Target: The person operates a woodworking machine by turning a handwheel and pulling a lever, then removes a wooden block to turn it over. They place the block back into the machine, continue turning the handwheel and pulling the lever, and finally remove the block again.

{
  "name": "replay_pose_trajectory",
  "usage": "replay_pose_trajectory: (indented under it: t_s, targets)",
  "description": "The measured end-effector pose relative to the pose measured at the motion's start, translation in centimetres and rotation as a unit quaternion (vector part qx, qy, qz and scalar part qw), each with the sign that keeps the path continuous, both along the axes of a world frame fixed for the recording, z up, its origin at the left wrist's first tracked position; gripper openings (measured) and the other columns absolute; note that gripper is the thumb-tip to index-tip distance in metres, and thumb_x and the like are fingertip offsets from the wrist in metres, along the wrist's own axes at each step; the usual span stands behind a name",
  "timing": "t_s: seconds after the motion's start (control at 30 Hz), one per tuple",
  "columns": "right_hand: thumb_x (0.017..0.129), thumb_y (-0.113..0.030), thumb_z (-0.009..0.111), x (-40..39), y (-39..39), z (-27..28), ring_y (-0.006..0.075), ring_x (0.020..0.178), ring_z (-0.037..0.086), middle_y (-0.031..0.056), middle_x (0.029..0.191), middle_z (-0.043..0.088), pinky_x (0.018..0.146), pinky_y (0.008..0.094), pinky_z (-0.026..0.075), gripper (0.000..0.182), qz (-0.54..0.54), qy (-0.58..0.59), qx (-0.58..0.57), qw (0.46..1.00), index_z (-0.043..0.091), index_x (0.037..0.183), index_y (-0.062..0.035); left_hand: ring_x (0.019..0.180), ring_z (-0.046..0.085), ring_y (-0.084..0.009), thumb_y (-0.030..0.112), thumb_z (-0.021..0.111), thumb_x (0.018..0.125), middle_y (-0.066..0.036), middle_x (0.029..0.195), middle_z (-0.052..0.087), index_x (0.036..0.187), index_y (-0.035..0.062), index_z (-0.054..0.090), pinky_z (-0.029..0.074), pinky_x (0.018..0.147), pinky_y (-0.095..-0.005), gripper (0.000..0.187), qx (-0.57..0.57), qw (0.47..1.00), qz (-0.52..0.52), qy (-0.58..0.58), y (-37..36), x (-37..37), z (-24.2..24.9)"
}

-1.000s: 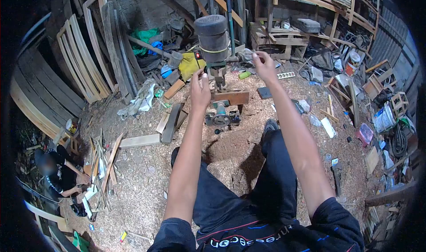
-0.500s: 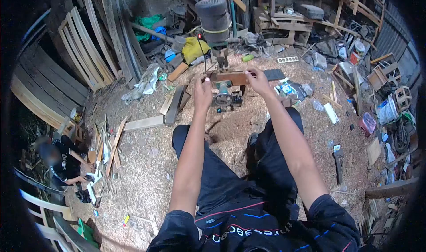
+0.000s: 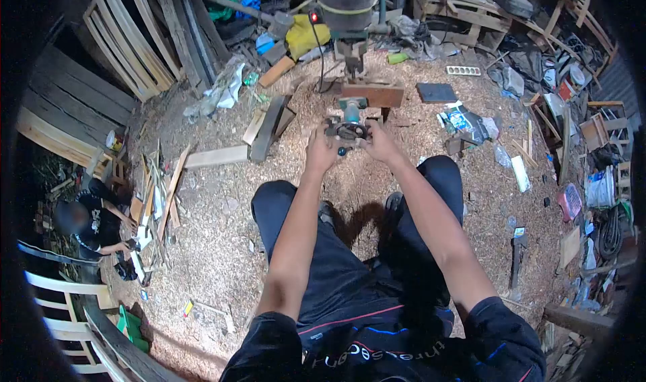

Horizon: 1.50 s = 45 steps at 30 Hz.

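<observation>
A teal and black router [image 3: 351, 113] lies on its side over the shavings in front of my knees, with its round black base toward me. My left hand [image 3: 321, 150] is closed around the left side of that base. On the other side, my right hand [image 3: 381, 144] grips the router too; some of its fingers are hidden. Just behind the tool is a brown wooden block [image 3: 387, 96], which neither hand touches. A black cord [image 3: 320, 57] with a red light at its end rises behind the router, on the left.
Boards [image 3: 219, 157] lie to the left, with a dark flat slab [image 3: 436, 92] to the right. A large cylindrical container [image 3: 346, 5] stands behind. Another person [image 3: 94, 224] crouches at the far left by scrap strips. Wood shavings cover the ground.
Both hands have left the wooden block and come down onto the router's two sides. My view has tilted lower and shifted slightly.
</observation>
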State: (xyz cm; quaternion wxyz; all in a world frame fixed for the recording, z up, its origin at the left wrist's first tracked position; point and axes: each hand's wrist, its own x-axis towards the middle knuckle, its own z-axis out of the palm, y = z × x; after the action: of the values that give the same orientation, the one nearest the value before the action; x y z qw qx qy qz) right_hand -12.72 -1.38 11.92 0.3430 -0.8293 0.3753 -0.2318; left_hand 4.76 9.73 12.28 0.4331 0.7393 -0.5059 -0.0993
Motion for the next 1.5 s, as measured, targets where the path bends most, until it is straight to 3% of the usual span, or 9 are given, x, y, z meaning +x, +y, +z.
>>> replay_pose_trajectory:
  t_s: [0.07,0.2,0.37,0.57,0.97,1.2,1.3,1.4,1.5]
  targets:
    - [0.075,-0.010,0.077,0.6,-0.1,-2.2,0.0463,0.126,0.047,0.0316,0.137,0.047,0.102,0.0473,0.043,0.088,0.028,0.005,-0.016,0.999,0.028,0.148,-0.0054,0.121,0.052,-0.0421,0.020,0.068,0.085,-0.025,0.128,0.055,0.133,0.0016,0.048,0.043,0.102,-0.0466,0.055,0.067,0.997,0.006,-0.025,-0.7,-0.5,-1.8]
    - [0.075,-0.011,0.076,1.3,-1.0,-5.8,0.0496,0.124,0.048,0.0333,0.143,0.039,0.105,0.0476,0.044,0.103,0.042,0.099,-0.022,0.994,0.012,0.156,-0.0113,0.124,0.050,-0.0434,0.018,0.077,0.075,-0.026,0.135,0.049,0.144,0.0029,0.033,0.044,0.103,-0.0476,0.083,0.159,0.987,0.001,-0.025,-2.0,-0.3,-4.3]
    - [0.079,-0.010,0.070,2.9,-2.4,-6.7,0.0513,0.121,0.050,0.0364,0.138,0.042,0.104,0.0494,0.043,0.096,0.053,0.097,0.005,0.994,0.013,0.157,-0.0112,0.116,0.057,-0.0440,0.015,0.080,0.072,-0.027,0.135,0.049,0.155,0.0110,0.010,0.049,0.096,-0.0482,0.108,0.250,0.968,0.021,-0.009,-3.9,0.0,-8.3]
    - [0.078,-0.013,0.071,3.9,-3.2,-7.5,0.0530,0.111,0.055,0.0397,0.126,0.050,0.097,0.0517,0.047,0.092,0.031,0.102,0.017,0.994,0.020,0.155,-0.0112,0.105,0.061,-0.0465,0.004,0.068,0.073,-0.031,0.120,0.059,0.156,0.0113,0.008,0.052,0.088,-0.0500,0.102,0.250,0.967,0.003,0.042,-4.6,1.0,-10.9]
    - [0.083,-0.010,0.066,4.5,-3.3,-7.0,0.0493,0.103,0.059,0.0334,0.114,0.058,0.091,0.0501,0.050,0.073,0.002,0.066,0.042,0.997,0.033,0.149,-0.0103,0.101,0.065,-0.0431,0.006,0.070,0.070,-0.026,0.111,0.067,0.157,0.0111,0.003,0.053,0.085,-0.0471,0.110,0.197,0.975,0.019,0.104,-5.6,0.1,-11.8]
    - [0.083,-0.013,0.067,4.3,-2.5,-5.8,0.0499,0.102,0.059,0.0328,0.113,0.059,0.091,0.0515,0.050,0.074,0.002,0.072,0.029,0.997,0.033,0.149,-0.0107,0.113,0.064,-0.0319,0.000,0.063,0.077,-0.018,0.122,0.066,0.156,0.0129,0.015,0.050,0.096,-0.0391,0.093,0.143,0.979,0.009,0.142,-5.7,2.4,-15.5]
    - [0.085,-0.015,0.066,4.4,-2.8,-6.4,0.0502,0.102,0.058,0.0335,0.111,0.059,0.091,0.0523,0.049,0.073,0.008,0.045,0.016,0.999,0.033,0.149,-0.0112,0.110,0.063,-0.0400,0.000,0.061,0.078,-0.025,0.121,0.063,0.154,0.0170,0.020,0.052,0.088,-0.0443,0.088,0.075,0.987,0.006,0.138,-5.9,2.7,-17.2]
    - [0.085,-0.014,0.066,4.4,-2.7,-6.0,0.0500,0.103,0.058,0.0340,0.111,0.060,0.092,0.0519,0.049,0.071,0.001,0.063,0.028,0.998,0.035,0.148,-0.0098,0.109,0.065,-0.0368,-0.004,0.063,0.076,-0.023,0.121,0.065,0.152,0.0164,0.025,0.052,0.089,-0.0423,0.089,0.022,0.972,-0.037,0.233,-5.6,3.1,-16.6]
    - [0.085,-0.012,0.067,4.2,-3.1,-5.7,0.0500,0.108,0.057,0.0354,0.117,0.056,0.095,0.0503,0.047,0.070,0.020,0.038,0.054,0.998,0.037,0.148,-0.0097,0.113,0.064,-0.0284,-0.002,0.061,0.083,-0.016,0.120,0.067,0.149,0.0120,0.028,0.048,0.097,-0.0369,0.075,0.104,0.974,-0.032,0.198,-5.5,3.6,-15.0]
